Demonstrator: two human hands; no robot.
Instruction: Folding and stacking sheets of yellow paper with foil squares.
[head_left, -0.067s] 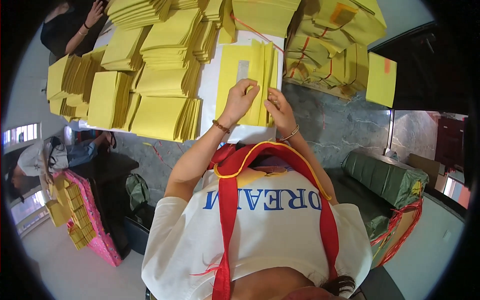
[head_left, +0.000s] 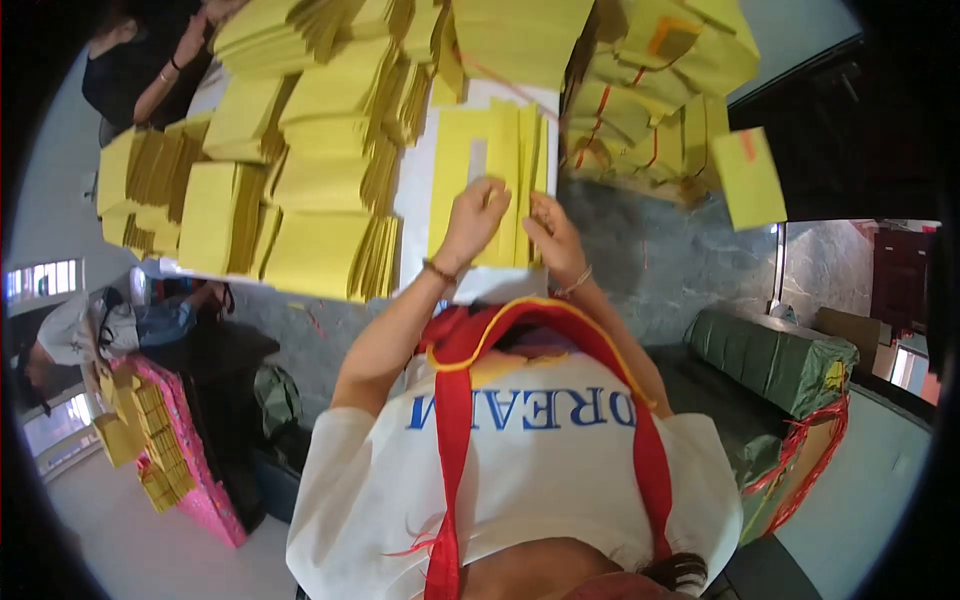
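A stack of yellow paper (head_left: 452, 150), its right side folded into upright flaps, lies on the white table before me; a pale strip shows on its top sheet. My left hand (head_left: 474, 222) rests on it, fingers curled and closed at the standing flap. At the stack's right edge is my right hand (head_left: 556, 236), thumb and fingers closed around the paper's edge. The undersides of both hands' grips are partly hidden.
Piles of folded yellow paper (head_left: 318, 250) fill the table's left side. Yellow bundles tied with red string (head_left: 655, 140) stand at the far right. A co-worker's hand (head_left: 190, 42) is at the far left. Green wrapped bales (head_left: 770, 355) sit at right, behind my arm.
The view has shifted slightly, so the table and piles sit a little lower. Both hands keep nearly the same hold on the paper.
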